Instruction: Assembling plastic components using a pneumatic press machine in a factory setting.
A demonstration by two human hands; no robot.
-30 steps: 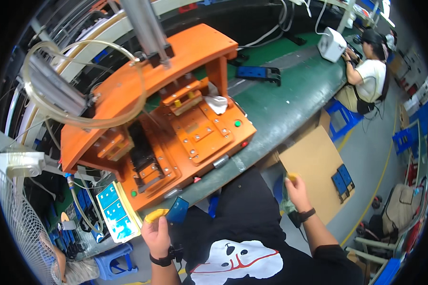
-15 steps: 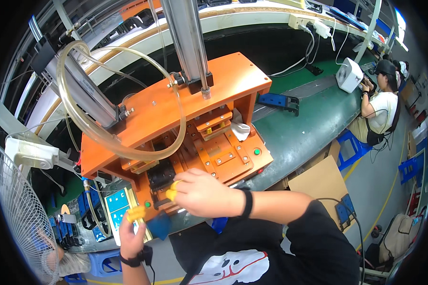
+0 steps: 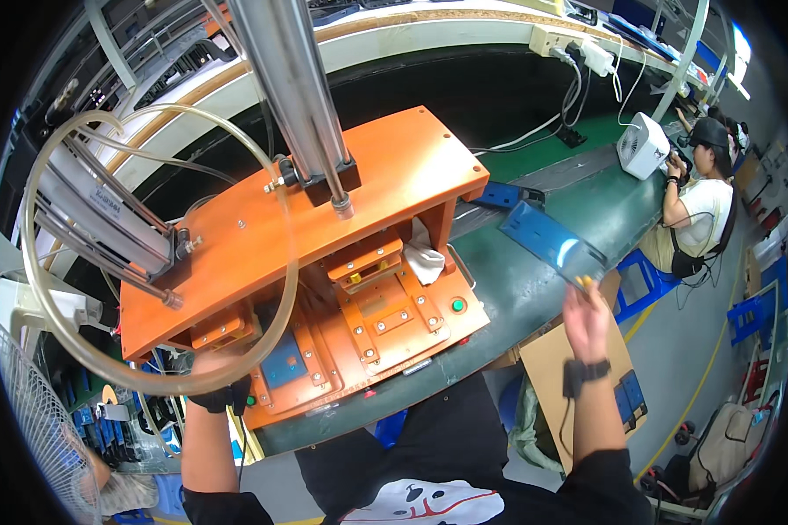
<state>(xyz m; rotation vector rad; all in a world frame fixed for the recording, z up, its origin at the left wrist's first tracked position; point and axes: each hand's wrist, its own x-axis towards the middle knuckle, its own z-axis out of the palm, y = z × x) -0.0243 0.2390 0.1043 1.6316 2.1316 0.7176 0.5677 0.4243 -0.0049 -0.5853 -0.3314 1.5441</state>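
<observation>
Here, right hand (image 3: 585,322) grips blue plate (image 3: 552,245); orange press (image 3: 324,262) hides left hand (image 3: 214,363).

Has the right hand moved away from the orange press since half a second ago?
Yes. The right hand left the orange press and now holds a blue panel to its right.

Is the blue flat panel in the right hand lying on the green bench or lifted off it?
Lifted: right hand holds blue panel tilted.
</observation>
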